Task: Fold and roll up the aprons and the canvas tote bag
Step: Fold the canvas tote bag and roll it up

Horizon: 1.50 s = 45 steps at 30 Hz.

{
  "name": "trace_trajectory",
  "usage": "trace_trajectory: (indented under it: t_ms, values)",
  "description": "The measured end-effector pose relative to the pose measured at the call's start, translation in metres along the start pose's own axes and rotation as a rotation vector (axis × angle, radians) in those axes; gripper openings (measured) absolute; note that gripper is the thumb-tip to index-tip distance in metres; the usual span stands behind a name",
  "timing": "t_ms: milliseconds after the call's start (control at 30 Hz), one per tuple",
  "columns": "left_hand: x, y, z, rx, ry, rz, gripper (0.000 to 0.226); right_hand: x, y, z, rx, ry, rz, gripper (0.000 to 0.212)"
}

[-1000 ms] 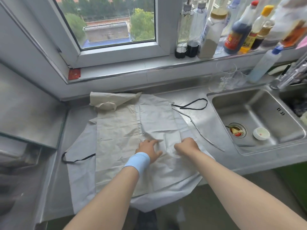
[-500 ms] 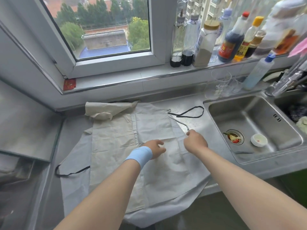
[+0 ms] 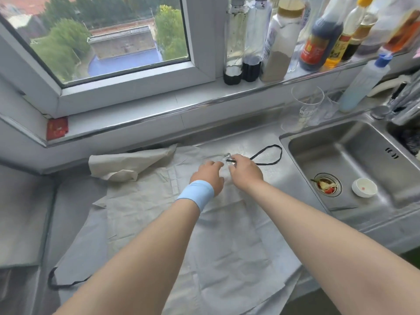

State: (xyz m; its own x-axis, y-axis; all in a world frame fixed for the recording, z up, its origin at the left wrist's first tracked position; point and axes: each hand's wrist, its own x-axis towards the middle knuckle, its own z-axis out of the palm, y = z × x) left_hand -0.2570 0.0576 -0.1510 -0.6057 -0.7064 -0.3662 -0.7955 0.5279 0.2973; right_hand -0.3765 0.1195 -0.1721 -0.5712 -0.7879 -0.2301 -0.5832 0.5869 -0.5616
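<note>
Grey apron [image 3: 227,235] spread flat on the steel tabletop [image 3: 254,142], beige apron [image 3: 136,201] lying over its left half. Both hands meet at the top edge: right hand [image 3: 246,171] pinching the black strap [image 3: 268,155], left hand [image 3: 208,176] with fingers curled just beside it, grip unclear. Sink [image 3: 354,155] sits to the right.

Legible text — almost none

Clear drinking glass [image 3: 307,103] behind the sink: faint white printed lettering low on its wall, too blurred to read. Dark sauce bottle [image 3: 319,39] on the windowsill: red label with a yellow mark, characters not legible. Amber bottle [image 3: 341,45] beside it — red and yellow label, unreadable. Red sticker [image 3: 57,128] at the sill's left end: pale pattern, no readable characters
</note>
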Motion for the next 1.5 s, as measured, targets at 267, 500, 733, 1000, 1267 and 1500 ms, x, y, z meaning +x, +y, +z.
trace_trajectory:
  t_ms: [267,500,733,1000,1267,1500]
  values:
    - [0.05,-0.032,-0.014,-0.11,-0.025,0.049,0.049,0.064,-0.017,0.014,-0.096,0.015,0.366,0.039]
    - [0.075,-0.038,-0.017,-0.032,0.046,0.19,0.056,0.074,-0.026,0.015,0.43,-0.035,0.33,0.016]
    - [0.093,-0.033,-0.05,0.074,0.042,0.181,0.034,0.064,-0.05,-0.012,1.103,-0.077,0.446,0.008]
    - [0.073,-0.053,-0.069,-0.056,-0.002,0.138,0.039,0.051,-0.069,-0.046,1.689,-0.05,0.49,0.017]
    - [0.041,-0.026,-0.101,-1.078,0.027,-0.067,0.046,0.021,-0.116,-0.076,0.602,0.049,-0.13,0.028]
    - [-0.019,-0.05,-0.111,-1.362,-0.366,0.01,0.049,-0.017,-0.139,-0.057,0.281,0.059,-0.396,0.038]
